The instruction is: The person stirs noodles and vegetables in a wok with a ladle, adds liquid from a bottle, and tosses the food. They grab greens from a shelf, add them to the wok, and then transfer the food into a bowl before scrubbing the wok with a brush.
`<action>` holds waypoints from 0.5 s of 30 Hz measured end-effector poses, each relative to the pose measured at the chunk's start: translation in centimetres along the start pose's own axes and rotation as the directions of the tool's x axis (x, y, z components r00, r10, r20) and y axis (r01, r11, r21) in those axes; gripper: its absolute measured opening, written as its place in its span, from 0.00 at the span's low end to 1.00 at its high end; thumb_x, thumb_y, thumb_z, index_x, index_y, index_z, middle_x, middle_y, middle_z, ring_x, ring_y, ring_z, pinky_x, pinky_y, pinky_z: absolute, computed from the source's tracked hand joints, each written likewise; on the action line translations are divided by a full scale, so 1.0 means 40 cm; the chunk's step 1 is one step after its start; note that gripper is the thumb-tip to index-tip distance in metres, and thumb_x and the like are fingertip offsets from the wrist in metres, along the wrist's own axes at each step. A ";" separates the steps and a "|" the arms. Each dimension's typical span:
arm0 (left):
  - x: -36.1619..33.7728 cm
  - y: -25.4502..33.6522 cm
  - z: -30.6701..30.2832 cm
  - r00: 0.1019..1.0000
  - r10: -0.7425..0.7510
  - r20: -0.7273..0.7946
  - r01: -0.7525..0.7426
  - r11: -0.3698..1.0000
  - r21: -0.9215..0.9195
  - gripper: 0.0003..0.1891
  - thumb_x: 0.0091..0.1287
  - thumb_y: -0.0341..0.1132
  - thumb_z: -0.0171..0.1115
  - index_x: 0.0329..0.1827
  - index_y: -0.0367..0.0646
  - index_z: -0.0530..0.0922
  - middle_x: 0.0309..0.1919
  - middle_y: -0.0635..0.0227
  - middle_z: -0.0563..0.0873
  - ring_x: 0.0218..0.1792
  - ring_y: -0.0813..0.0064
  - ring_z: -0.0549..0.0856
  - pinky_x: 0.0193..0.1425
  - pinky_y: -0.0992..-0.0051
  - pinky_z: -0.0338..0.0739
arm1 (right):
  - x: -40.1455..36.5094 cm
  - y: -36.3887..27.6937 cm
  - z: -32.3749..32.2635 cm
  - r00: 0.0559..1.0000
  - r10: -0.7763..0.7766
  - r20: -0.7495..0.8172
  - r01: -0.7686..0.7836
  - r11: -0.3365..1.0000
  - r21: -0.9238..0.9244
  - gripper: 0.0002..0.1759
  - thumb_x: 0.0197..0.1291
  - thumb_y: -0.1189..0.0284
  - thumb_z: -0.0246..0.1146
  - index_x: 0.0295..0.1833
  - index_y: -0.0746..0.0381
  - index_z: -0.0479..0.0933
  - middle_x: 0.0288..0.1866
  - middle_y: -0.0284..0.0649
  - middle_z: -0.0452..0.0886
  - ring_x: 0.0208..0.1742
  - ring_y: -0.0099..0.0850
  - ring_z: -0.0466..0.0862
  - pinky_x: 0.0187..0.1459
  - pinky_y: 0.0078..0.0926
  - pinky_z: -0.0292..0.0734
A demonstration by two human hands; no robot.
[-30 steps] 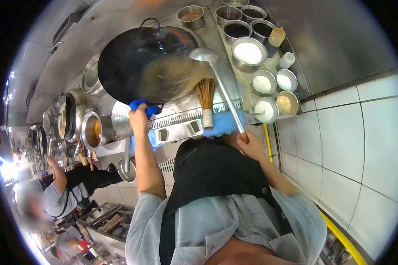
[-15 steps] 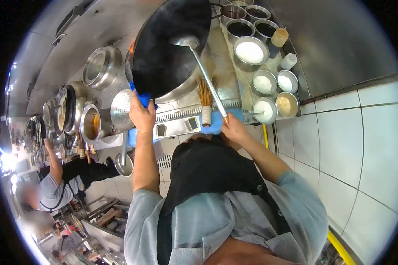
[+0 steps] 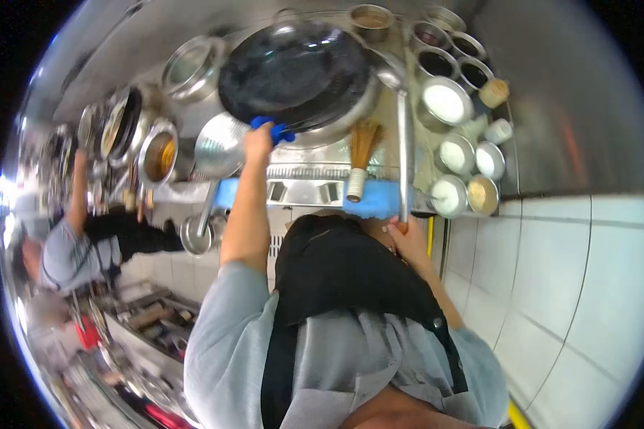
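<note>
A large black wok (image 3: 293,71) lies low over the stove, its dark inside showing. My left hand (image 3: 259,143) grips a blue cloth (image 3: 270,130) at the wok's near edge. Near my apron, my right hand (image 3: 406,239) is closed on the handle end of a long metal ladle (image 3: 403,143). The ladle's bowl points away, to the right of the wok. Between the wok and the ladle lies a bamboo brush (image 3: 360,161) with a white-wrapped handle.
Metal containers of white powder (image 3: 447,100), dark liquids (image 3: 436,64) and yellowish powder (image 3: 482,194) stand at the right. A perforated strainer (image 3: 218,146) and a metal pot (image 3: 157,154) are left of the wok. Another person (image 3: 79,250) works at the far left.
The wok has gone from steeply tilted to nearly level. The ladle has left the wok and now points straight ahead beside it. The camera view has shifted slightly.
</note>
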State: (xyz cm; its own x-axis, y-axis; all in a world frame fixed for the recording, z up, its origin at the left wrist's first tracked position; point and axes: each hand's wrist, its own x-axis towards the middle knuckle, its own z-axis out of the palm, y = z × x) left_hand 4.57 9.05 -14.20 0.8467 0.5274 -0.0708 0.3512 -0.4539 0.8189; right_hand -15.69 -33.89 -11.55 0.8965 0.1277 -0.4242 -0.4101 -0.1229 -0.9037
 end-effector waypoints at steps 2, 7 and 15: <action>0.044 -0.042 0.041 0.996 0.074 0.040 -0.078 0.993 0.087 0.23 0.63 0.46 0.66 0.46 0.29 0.86 0.35 0.46 0.89 0.34 0.58 0.88 0.42 0.57 0.81 | -0.001 0.047 0.018 1.000 -0.017 -0.016 0.017 1.000 -0.018 0.12 0.68 0.69 0.67 0.48 0.63 0.74 0.24 0.33 0.76 0.18 0.22 0.75 0.21 0.25 0.69; 0.028 0.015 0.048 0.965 -0.211 0.158 0.254 0.901 -0.350 0.26 0.68 0.51 0.65 0.48 0.29 0.85 0.37 0.49 0.89 0.33 0.58 0.89 0.35 0.60 0.82 | 0.023 0.076 0.069 0.959 0.056 -0.277 -0.115 0.973 -0.200 0.11 0.67 0.67 0.65 0.45 0.63 0.76 0.23 0.33 0.74 0.18 0.25 0.75 0.21 0.27 0.70; -0.036 -0.252 -0.126 0.953 0.301 -0.024 -0.280 0.851 -0.445 0.42 0.67 0.46 0.72 0.80 0.37 0.66 0.77 0.45 0.70 0.81 0.63 0.65 0.82 0.73 0.55 | 0.150 0.190 0.126 0.983 -0.072 -0.167 0.075 0.997 0.015 0.28 0.60 0.77 0.66 0.68 0.57 0.76 0.49 0.48 0.90 0.41 0.39 0.92 0.42 0.26 0.88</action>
State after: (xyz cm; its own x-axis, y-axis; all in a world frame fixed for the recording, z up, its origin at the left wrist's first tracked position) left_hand -2.21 16.49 -19.50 0.9034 0.3831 0.1928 -0.1162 -0.2140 0.9699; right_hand -14.27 -29.09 -21.27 0.9390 -0.0303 -0.3426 -0.3439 -0.0979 -0.9339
